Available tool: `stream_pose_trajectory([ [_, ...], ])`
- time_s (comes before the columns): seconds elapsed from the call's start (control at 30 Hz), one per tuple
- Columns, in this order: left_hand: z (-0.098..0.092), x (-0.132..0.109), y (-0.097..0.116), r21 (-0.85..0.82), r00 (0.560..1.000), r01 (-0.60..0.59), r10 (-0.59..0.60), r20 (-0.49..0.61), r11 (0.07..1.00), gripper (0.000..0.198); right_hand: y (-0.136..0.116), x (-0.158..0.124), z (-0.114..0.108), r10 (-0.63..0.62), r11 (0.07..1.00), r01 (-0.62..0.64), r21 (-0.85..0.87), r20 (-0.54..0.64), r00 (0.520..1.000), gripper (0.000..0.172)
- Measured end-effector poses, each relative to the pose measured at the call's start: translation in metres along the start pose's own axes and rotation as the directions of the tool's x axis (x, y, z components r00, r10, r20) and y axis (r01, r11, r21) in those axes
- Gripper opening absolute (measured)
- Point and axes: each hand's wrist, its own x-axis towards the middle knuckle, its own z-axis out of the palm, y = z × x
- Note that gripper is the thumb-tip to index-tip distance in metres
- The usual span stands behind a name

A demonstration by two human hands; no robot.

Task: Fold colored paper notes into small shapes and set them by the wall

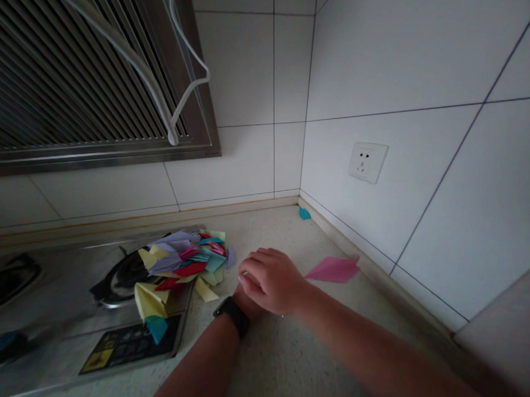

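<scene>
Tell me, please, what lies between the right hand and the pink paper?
Only bare counter lies between the right hand and the pink paper, in the head view.

Black watch [232,313] on left wrist [245,302]; both forearms bare.

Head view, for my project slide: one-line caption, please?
Right hand over watch-wearing left hand on a speckled countertop, beside a heap of colourful folded papers; a pink folded paper lies apart.
</scene>
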Motion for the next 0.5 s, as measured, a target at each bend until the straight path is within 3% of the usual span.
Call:
stream_pose_trajectory([
  [0.07,0.015,0.008,0.012,-0.057,0.976,0.064,-0.075,-0.206,0.996,0.046,0.000,-0.006,0.010,-0.030,0.999,0.031,0.010,-0.040,0.999,0.018],
  [0.13,0.021,0.011,0.017,0.032,0.934,0.239,-0.220,-0.281,0.971,0.051,0.012,-0.009,0.022,0.004,0.993,0.003,0.122,-0.057,0.998,0.017],
  [0.17,0.020,0.010,0.015,0.088,0.954,0.227,-0.204,-0.219,0.970,0.050,0.018,-0.011,0.027,0.021,0.981,-0.011,0.191,-0.049,0.999,0.019],
  [0.2,0.017,0.007,0.009,0.121,0.995,0.098,-0.092,-0.049,0.988,0.044,0.025,-0.012,0.031,0.026,0.968,-0.018,0.249,-0.031,0.999,0.020],
  [0.27,0.006,-0.002,-0.008,0.106,0.998,-0.003,-0.003,0.058,0.994,0.032,0.034,-0.015,0.035,0.011,0.943,-0.016,0.333,0.018,1.000,0.022],
  [0.33,-0.007,-0.012,-0.026,0.090,0.971,-0.159,0.140,0.193,0.983,0.038,0.036,-0.017,0.033,-0.021,0.926,-0.004,0.377,0.061,0.998,0.024],
  [0.4,-0.018,-0.019,-0.035,0.077,0.945,-0.225,0.198,0.260,0.971,0.044,0.034,-0.018,0.031,-0.051,0.918,0.011,0.396,0.089,0.995,0.027],
  [0.5,-0.032,-0.024,-0.032,0.072,0.938,-0.255,0.229,0.261,0.964,0.044,0.032,-0.017,0.030,-0.076,0.908,0.028,0.418,0.098,0.992,0.030],
])
